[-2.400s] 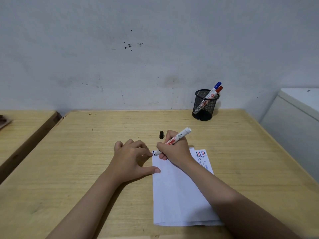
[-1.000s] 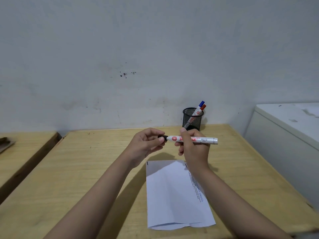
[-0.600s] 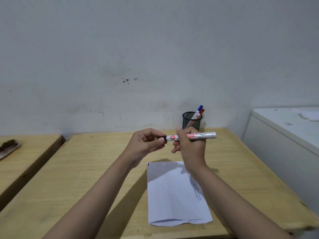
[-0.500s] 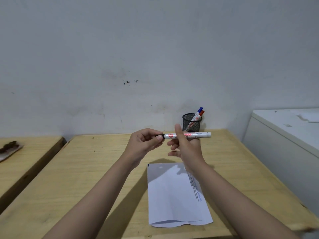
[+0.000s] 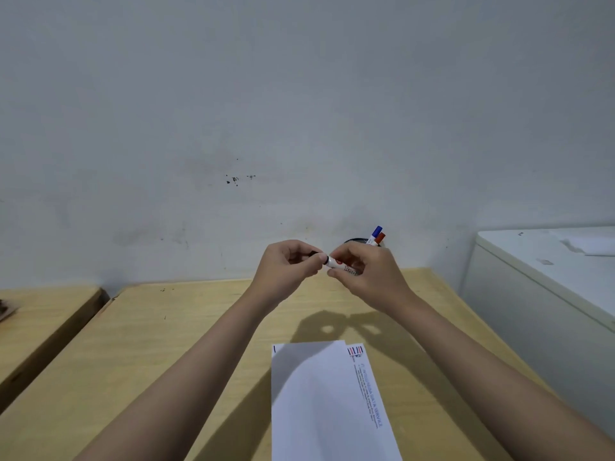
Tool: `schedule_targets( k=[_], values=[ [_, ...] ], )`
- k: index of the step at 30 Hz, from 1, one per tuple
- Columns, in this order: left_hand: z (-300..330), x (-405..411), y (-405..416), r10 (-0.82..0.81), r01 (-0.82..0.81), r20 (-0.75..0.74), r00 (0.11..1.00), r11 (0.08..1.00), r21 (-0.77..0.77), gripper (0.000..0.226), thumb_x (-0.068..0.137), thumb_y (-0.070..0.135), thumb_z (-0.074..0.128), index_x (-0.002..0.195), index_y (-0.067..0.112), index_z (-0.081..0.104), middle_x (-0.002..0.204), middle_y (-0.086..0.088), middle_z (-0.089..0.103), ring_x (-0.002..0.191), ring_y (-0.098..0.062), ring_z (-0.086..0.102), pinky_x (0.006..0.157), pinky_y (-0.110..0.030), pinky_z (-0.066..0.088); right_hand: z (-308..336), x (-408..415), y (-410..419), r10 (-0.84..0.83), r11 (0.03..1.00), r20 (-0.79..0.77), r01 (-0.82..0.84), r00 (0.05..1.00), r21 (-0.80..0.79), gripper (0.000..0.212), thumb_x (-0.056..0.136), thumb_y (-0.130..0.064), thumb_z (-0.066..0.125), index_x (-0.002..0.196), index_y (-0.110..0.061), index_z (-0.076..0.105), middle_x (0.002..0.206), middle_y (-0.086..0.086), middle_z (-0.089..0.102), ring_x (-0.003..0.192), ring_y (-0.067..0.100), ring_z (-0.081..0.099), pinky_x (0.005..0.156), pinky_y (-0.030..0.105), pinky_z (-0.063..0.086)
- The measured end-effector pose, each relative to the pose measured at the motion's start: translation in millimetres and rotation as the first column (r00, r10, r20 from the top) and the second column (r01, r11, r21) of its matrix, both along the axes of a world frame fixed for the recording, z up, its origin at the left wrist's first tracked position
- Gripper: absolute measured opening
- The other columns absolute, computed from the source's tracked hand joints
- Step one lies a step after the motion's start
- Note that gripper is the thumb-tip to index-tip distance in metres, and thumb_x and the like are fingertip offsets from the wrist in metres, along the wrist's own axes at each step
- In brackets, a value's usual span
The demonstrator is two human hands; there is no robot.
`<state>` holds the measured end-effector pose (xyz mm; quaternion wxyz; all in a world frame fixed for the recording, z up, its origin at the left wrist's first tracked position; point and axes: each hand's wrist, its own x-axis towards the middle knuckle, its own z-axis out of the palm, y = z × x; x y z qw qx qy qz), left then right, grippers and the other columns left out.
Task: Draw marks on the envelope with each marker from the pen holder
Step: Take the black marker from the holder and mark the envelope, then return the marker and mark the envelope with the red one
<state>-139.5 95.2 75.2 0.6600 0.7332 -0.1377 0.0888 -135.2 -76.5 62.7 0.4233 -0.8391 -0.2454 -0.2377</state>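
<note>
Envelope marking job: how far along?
Done: the white paper envelope carries one short dark mark at its top-left corner. In hand: left hand and right hand hold the white black-capped marker. Left: blue-capped marker and red-capped marker.

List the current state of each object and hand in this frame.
Left hand: raised, pinching the black cap end of the marker.
Right hand: raised, gripping the marker barrel.
Marker: held level between both hands above the table.
Envelope: flat on the table, small dark mark at its far left corner.
Pen holder: mostly hidden; blue and red markers upright inside.
</note>
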Motion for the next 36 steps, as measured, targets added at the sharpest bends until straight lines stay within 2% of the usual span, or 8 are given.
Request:
schedule_targets(
  k=[3, 8, 12, 15, 18, 22, 29, 36],
  values=[
    [0.7, 19.3, -16.8, 0.056, -0.056, 0.022, 0.998, 0.998, 0.008, 0.025, 0.079, 0.022, 0.071, 0.099, 0.008, 0.067, 0.080, -0.012, 0.065, 0.073, -0.018, 0.062, 0.076, -0.038, 0.052, 11.5, 19.3, -20.6, -0.079, 0.992, 0.035, 0.075, 0.996, 0.099, 0.045, 0.077, -0.013, 0.073, 0.117, -0.029, 0.061, 0.081, 0.003, 0.068, 0.066, 0.014, 0.065, 0.069, 0.025, 0.052],
    [-15.3, 70.9, -48.5, 0.207, -0.222, 0.096, 0.974, 0.959, 0.178, 0.030, 0.077, 0.030, 0.072, 0.099, 0.010, 0.066, 0.085, -0.003, 0.067, 0.076, -0.013, 0.061, 0.067, -0.017, 0.046, 31.9, 67.2, -55.9, -0.305, 0.878, 0.030, 0.269, 0.952, 0.395, 0.039, 0.076, -0.012, 0.073, 0.102, -0.027, 0.049, 0.080, -0.005, 0.063, 0.060, 0.001, 0.062, 0.064, 0.028, 0.057],
    [-33.4, 107.1, -72.5, 0.237, -0.291, 0.193, 0.952, 0.895, 0.337, 0.034, 0.079, 0.032, 0.069, 0.105, 0.010, 0.065, 0.106, -0.006, 0.065, 0.096, -0.019, 0.060, 0.081, -0.026, 0.045, 32.8, 106.2, -66.3, -0.475, 0.769, 0.037, 0.394, 0.879, 0.504, 0.035, 0.081, -0.022, 0.070, 0.096, -0.019, 0.039, 0.072, 0.010, 0.068, 0.056, 0.013, 0.063, 0.059, 0.018, 0.045],
    [-46.0, 127.3, -86.1, 0.239, -0.328, 0.249, 0.938, 0.844, 0.425, 0.034, 0.082, 0.032, 0.064, 0.106, 0.008, 0.066, 0.108, -0.011, 0.064, 0.101, -0.026, 0.059, 0.084, -0.030, 0.043, 15.4, 129.6, -67.5, -0.517, 0.786, 0.020, 0.466, 0.856, 0.407, 0.031, 0.083, -0.023, 0.067, 0.092, -0.012, 0.040, 0.061, 0.011, 0.064, 0.055, 0.022, 0.057, 0.051, 0.008, 0.035],
    [-57.0, 139.9, -94.2, 0.248, -0.341, 0.249, 0.936, 0.812, 0.474, 0.032, 0.084, 0.033, 0.062, 0.100, 0.006, 0.068, 0.104, -0.011, 0.065, 0.098, -0.026, 0.059, 0.079, -0.030, 0.042, -8.8, 144.6, -69.6, -0.520, 0.809, -0.074, 0.519, 0.851, 0.276, 0.029, 0.085, -0.025, 0.065, 0.092, -0.006, 0.045, 0.059, 0.005, 0.058, 0.055, 0.020, 0.054, 0.050, 0.016, 0.036],
    [-62.9, 150.1, -100.0, 0.324, -0.387, 0.217, 0.921, 0.829, 0.404, 0.028, 0.081, 0.032, 0.067, 0.088, 0.005, 0.071, 0.095, -0.011, 0.065, 0.089, -0.026, 0.061, 0.071, -0.027, 0.040, -32.6, 159.5, -75.0, -0.573, 0.793, -0.176, 0.596, 0.800, 0.129, 0.024, 0.085, -0.024, 0.061, 0.078, -0.006, 0.048, 0.072, 0.016, 0.062, 0.068, 0.032, 0.059, 0.058, 0.038, 0.045],
    [-67.0, 155.8, -104.4, 0.350, -0.393, 0.183, 0.919, 0.854, 0.341, 0.031, 0.075, 0.035, 0.073, 0.085, 0.006, 0.072, 0.093, -0.009, 0.065, 0.087, -0.022, 0.060, 0.069, -0.025, 0.040, -35.6, 177.5, -75.0, -0.602, 0.787, -0.230, 0.616, 0.765, -0.011, 0.025, 0.082, -0.025, 0.061, 0.101, -0.008, 0.062, 0.105, 0.014, 0.060, 0.096, 0.029, 0.060, 0.079, 0.040, 0.050],
    [-65.2, 154.1, -104.6, 0.355, -0.402, 0.192, 0.915, 0.833, 0.380, 0.032, 0.076, 0.035, 0.072, 0.085, 0.004, 0.070, 0.092, -0.010, 0.064, 0.078, -0.017, 0.054, 0.066, -0.026, 0.038, -26.4, 189.9, -69.5, -0.672, 0.739, -0.285, 0.643, 0.683, -0.202, 0.029, 0.080, -0.038, 0.063, 0.100, -0.018, 0.068, 0.114, 0.012, 0.056, 0.109, 0.034, 0.054, 0.090, 0.043, 0.047]
  ],
)
